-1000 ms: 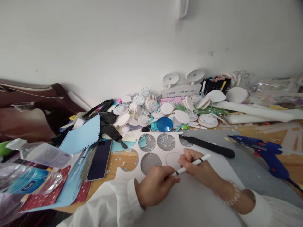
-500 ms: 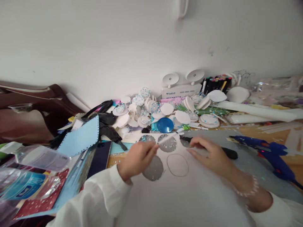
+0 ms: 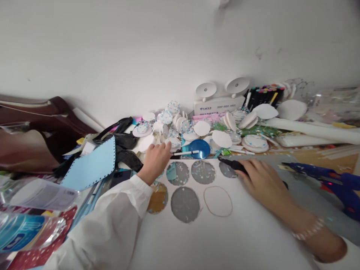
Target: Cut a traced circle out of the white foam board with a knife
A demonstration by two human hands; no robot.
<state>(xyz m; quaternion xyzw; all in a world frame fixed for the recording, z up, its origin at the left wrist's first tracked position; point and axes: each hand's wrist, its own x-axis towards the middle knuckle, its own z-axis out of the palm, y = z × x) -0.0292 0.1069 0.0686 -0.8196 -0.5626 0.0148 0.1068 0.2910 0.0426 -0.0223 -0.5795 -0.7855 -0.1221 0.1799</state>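
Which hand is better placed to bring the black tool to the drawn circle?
Probably the right hand: it is on the black tool, close to the drawn circle. The left hand is farther away, at the white pen.

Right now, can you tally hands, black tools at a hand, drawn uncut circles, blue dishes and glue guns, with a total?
Left hand, right hand: 2
Black tool at right hand: 1
Drawn uncut circle: 1
Blue dish: 1
Glue gun: 1
Total: 6
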